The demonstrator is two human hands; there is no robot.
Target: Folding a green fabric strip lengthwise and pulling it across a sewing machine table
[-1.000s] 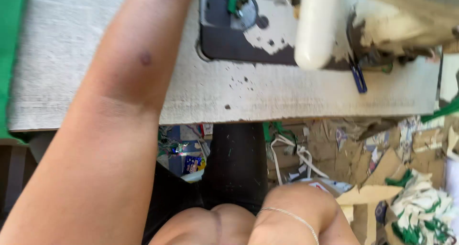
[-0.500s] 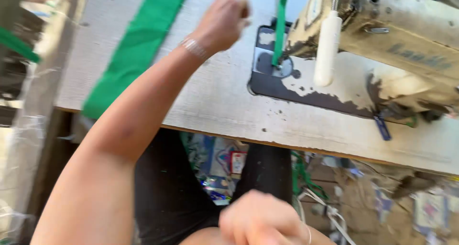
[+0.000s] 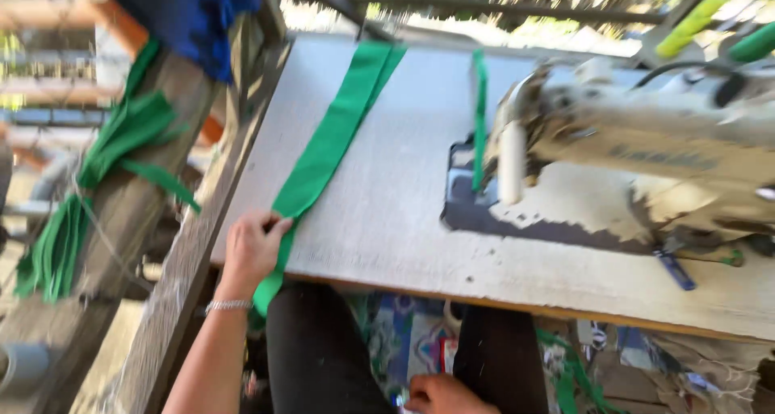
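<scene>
While the left hand [image 3: 252, 248] lay at the table's [image 3: 404, 220] near-left edge, its fingers rested flat and loosely together on a green strip [image 3: 327, 151]. That strip ran from the upper middle of the frame down to the lower left, its end hanging over the edge beside the hand. At bottom centre the right hand [image 3: 440, 396] sat low between the knees; whether its fingers gripped anything could not be told. A sewing machine [image 3: 638, 139] stood at right, a narrower green band [image 3: 479, 115] beneath its head. More green strips [image 3: 97, 180] hung at far left.
</scene>
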